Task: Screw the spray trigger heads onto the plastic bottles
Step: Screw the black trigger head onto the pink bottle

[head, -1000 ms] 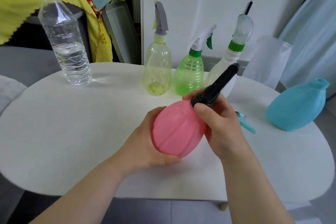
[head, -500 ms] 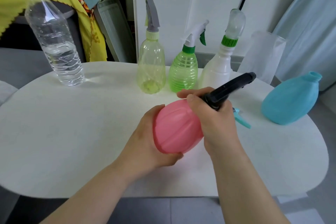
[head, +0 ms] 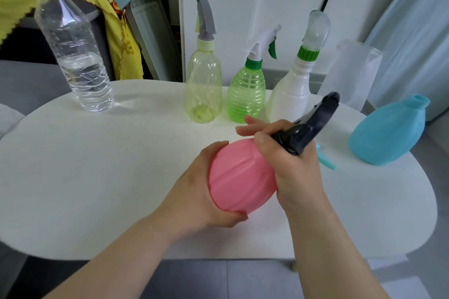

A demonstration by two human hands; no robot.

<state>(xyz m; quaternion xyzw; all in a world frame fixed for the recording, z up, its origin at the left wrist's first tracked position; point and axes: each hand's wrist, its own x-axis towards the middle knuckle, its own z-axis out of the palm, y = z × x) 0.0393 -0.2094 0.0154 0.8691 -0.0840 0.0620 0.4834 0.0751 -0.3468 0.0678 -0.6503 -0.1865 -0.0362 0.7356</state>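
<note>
left grip [head: 206,192] cups pink bottle [head: 240,177] tilted over desk [head: 97,177] centre, bracing it against twist | right grip [head: 291,160] clenched round black trigger head [head: 313,121] collar at the neck, apparently threading it | blue bottle [head: 388,133] headless near right edge

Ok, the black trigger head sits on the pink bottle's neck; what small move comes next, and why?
Probably twist the black plastic spray trigger head with the right hand while the left hand steadies the round pink plastic bottle: that hand grips the collar at the neck, and tightness isn't visible.
</note>
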